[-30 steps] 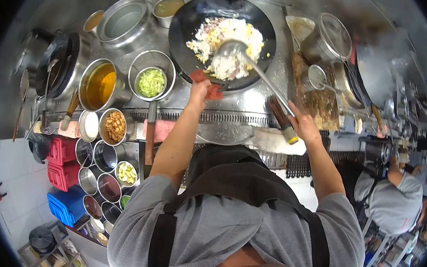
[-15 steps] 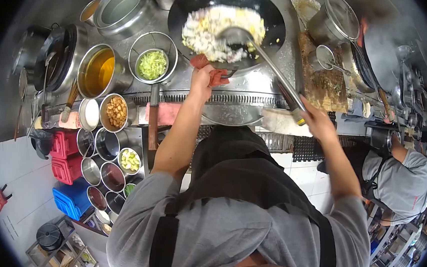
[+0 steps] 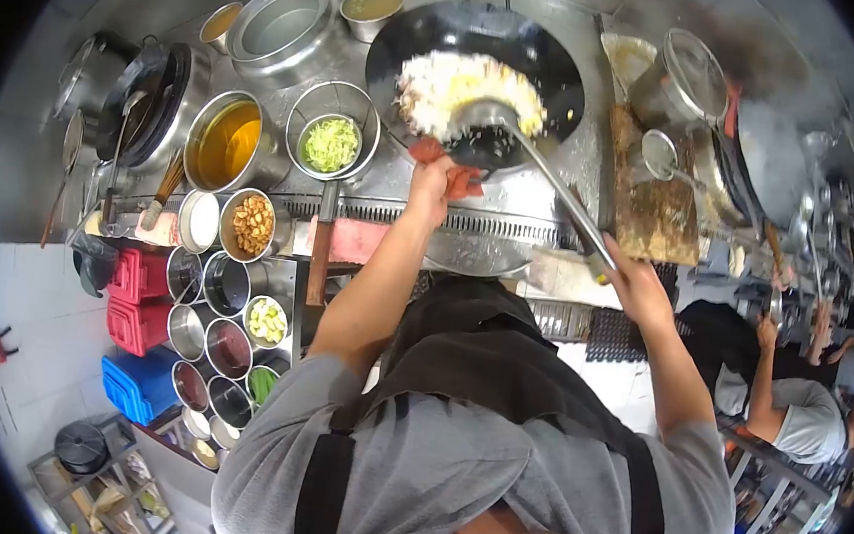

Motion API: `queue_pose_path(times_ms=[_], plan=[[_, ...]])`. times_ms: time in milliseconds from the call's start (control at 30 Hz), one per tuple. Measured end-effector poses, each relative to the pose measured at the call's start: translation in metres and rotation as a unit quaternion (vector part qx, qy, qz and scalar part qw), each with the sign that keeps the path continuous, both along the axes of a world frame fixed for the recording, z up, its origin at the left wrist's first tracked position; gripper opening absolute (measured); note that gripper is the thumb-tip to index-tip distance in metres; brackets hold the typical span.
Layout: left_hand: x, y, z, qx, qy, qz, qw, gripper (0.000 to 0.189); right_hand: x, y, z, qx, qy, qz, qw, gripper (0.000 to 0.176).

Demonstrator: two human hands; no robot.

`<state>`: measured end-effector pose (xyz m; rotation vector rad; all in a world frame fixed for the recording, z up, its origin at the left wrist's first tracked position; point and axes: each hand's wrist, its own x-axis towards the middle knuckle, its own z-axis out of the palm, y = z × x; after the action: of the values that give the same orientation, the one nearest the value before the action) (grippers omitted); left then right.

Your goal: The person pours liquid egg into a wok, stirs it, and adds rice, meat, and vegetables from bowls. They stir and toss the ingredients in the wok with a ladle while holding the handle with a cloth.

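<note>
A large black wok (image 3: 552,76) holds chopped white and yellow food (image 3: 442,77). My left hand (image 3: 431,189) is closed around a red cloth (image 3: 462,179) at the wok's near rim; the cloth covers part of the handle. In my right hand (image 3: 636,289) is the long metal handle of a ladle (image 3: 489,116), whose bowl rests among the food. Left of the wok, a wire strainer (image 3: 305,102) sits over a bowl of shredded green vegetable (image 3: 331,145).
Further left stand a pot of orange-brown oil (image 3: 226,146) and a bowl of brown pieces (image 3: 253,225). Metal containers (image 3: 230,349) fill the lower left. A worn board (image 3: 651,219) and pots lie right of the wok. A co-worker (image 3: 806,417) is at far right.
The whole view has shifted, so the wok and counter appear further right. The ladle bowl sits lower against the food, and the co-worker at right has changed posture and position.
</note>
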<state>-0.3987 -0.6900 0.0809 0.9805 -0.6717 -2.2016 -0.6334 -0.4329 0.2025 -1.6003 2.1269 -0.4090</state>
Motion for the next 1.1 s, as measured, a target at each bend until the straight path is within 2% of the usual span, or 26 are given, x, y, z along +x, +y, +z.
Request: queue_pose_path(times_ms=[67,100,133,167,200,267,300,333,400,467,533,600,667,700,733,800,833,900,933,1000,1033,1067,1100], plan=[[0.011,0.021,-0.017,-0.017,-0.014,0.015,1.000,0.015,0.007,-0.023,-0.039,-0.006,0.083,-0.009,0.997,0.050],[0.012,0.032,-0.018,-0.042,-0.016,0.046,0.998,0.020,0.014,-0.020,-0.046,-0.042,0.075,-0.016,0.996,0.049],[0.024,0.060,0.007,-0.011,-0.030,0.059,0.998,0.031,0.015,-0.024,-0.048,-0.085,0.069,-0.019,0.994,0.049],[0.039,0.085,0.011,-0.015,-0.070,0.056,0.996,0.028,0.022,-0.019,-0.023,-0.035,0.077,-0.037,0.996,0.052],[0.047,0.093,0.013,-0.020,-0.110,0.055,0.992,0.026,0.022,-0.005,-0.011,-0.042,0.075,-0.040,0.995,0.052],[0.041,0.077,0.053,-0.015,-0.087,0.066,0.994,0.025,0.006,0.026,0.006,-0.069,-0.003,-0.014,0.998,0.052],[0.040,0.073,0.065,0.000,-0.065,0.076,0.995,0.024,0.005,0.031,0.029,0.004,-0.034,-0.043,0.998,0.051],[0.032,0.049,0.056,0.022,-0.025,0.093,0.995,0.021,0.004,0.036,0.046,0.080,-0.065,-0.073,0.992,0.051],[0.008,0.018,0.035,-0.003,-0.010,0.054,0.998,0.019,-0.004,0.036,0.037,0.059,-0.075,-0.068,0.993,0.051],[-0.002,-0.002,0.003,-0.002,-0.019,0.043,0.999,0.024,-0.006,0.013,0.018,0.031,0.002,-0.023,0.999,0.051],[0.000,0.016,-0.009,0.011,-0.030,0.023,0.999,0.031,0.003,-0.006,-0.019,-0.012,0.088,-0.016,0.996,0.048],[0.016,0.056,0.006,0.032,-0.064,0.063,0.995,0.035,0.007,-0.008,-0.054,-0.088,0.054,-0.027,0.994,0.049],[0.027,0.066,0.014,-0.022,-0.082,0.054,0.995,0.043,0.031,0.003,-0.042,-0.051,-0.059,-0.108,0.991,0.049],[0.030,0.054,0.021,-0.016,-0.086,0.038,0.995,0.039,0.044,0.006,-0.032,0.028,-0.210,-0.209,0.955,0.050],[0.025,0.034,0.015,-0.014,-0.085,0.039,0.995,0.039,0.043,0.014,-0.045,0.004,-0.317,-0.203,0.927,0.052],[0.003,-0.004,-0.005,0.007,-0.058,0.098,0.993,0.030,0.057,0.004,-0.016,-0.007,-0.558,-0.278,0.782,0.058],[-0.007,-0.014,-0.010,-0.004,-0.066,0.093,0.993,0.023,0.055,-0.001,-0.003,-0.060,-0.581,-0.276,0.763,0.064],[-0.016,-0.020,-0.017,-0.012,-0.059,0.091,0.994,0.023,0.045,-0.015,0.020,-0.160,-0.624,-0.248,0.724,0.071],[-0.020,-0.024,-0.021,-0.020,-0.059,0.086,0.994,0.024,0.036,-0.023,0.028,-0.206,-0.653,-0.228,0.692,0.067],[-0.024,-0.031,-0.032,-0.019,-0.051,0.077,0.996,0.025,0.027,-0.047,0.050,-0.330,-0.621,-0.188,0.686,0.051],[-0.025,-0.030,-0.034,-0.021,-0.052,0.076,0.996,0.025,0.022,-0.064,0.050,-0.365,-0.474,-0.193,0.778,0.038],[-0.026,-0.031,-0.035,-0.025,-0.053,0.075,0.995,0.025,0.017,-0.086,0.050,-0.392,-0.313,-0.190,0.844,0.026],[-0.027,-0.033,-0.038,-0.029,-0.052,0.077,0.995,0.026,0.023,-0.113,0.058,-0.428,-0.341,-0.185,0.816,0.007]])
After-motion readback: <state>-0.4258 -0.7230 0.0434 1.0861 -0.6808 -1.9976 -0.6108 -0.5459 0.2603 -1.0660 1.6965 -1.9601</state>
